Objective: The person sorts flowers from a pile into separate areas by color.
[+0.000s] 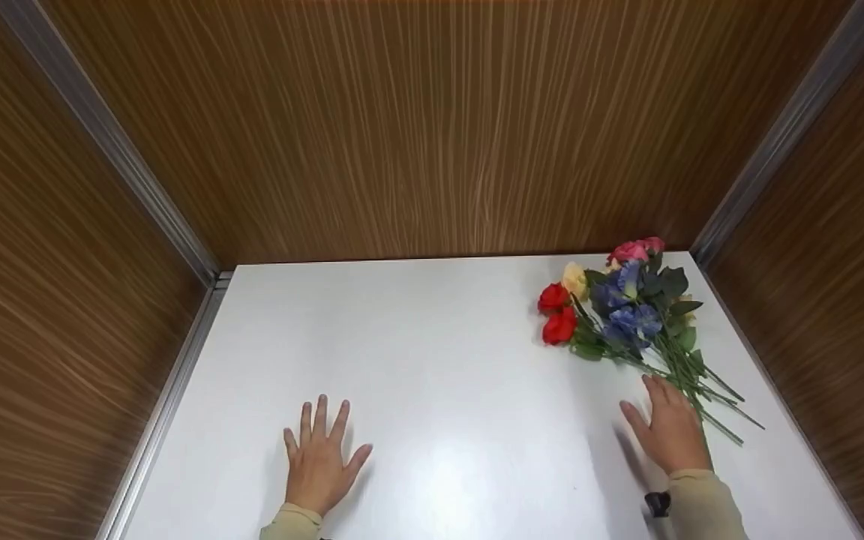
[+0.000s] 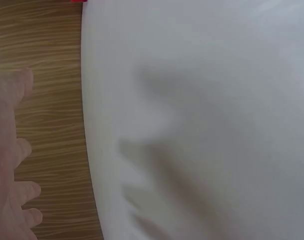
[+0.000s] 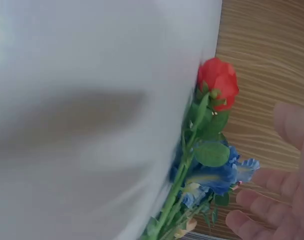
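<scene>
Bunch of artificial flowers (image 1: 631,307) lies at the far right of the white worktop (image 1: 432,352), stems running toward the near right. Right hand (image 1: 670,429), fingers straight, holding nothing, sits just beside the stem ends; left hand (image 1: 319,456) lies flat, spread, well apart.

No readable text, label, brand, number or sign anywhere I look. White table (image 1: 432,360): blank. Wood-grain walls (image 1: 432,127): plain grain only. Flower bunch (image 1: 627,307) by my right hand (image 1: 668,435): no tag or wrapper print.
</scene>
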`<state>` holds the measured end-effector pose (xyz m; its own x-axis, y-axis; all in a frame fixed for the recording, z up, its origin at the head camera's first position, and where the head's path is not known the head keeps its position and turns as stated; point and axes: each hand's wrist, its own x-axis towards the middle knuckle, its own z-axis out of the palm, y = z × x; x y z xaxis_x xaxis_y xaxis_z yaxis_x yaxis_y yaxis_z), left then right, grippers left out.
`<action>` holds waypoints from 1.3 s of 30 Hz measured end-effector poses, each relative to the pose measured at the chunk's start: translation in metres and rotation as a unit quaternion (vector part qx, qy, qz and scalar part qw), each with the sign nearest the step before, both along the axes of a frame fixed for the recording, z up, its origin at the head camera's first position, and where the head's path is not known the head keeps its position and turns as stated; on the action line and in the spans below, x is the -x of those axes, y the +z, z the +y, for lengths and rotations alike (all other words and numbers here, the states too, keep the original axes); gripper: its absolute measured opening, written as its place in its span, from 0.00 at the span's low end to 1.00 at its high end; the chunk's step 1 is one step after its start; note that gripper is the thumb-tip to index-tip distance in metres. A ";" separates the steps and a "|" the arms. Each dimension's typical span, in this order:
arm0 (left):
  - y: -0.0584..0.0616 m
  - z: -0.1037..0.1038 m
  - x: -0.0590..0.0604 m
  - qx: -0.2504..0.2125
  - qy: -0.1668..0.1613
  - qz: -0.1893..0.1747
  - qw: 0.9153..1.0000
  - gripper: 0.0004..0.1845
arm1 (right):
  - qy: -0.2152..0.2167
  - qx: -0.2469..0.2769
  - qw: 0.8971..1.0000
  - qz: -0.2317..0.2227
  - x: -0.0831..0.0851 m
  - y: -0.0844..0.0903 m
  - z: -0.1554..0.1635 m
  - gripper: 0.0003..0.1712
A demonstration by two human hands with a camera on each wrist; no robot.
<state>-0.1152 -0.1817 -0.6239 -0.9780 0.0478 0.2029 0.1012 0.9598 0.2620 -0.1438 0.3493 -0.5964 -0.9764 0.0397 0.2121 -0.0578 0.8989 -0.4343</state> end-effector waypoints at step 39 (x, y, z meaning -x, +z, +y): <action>-0.030 0.026 0.001 -0.063 -0.017 -0.098 0.993 0.32 | -0.097 0.015 0.983 -0.156 0.064 -0.015 0.077 0.13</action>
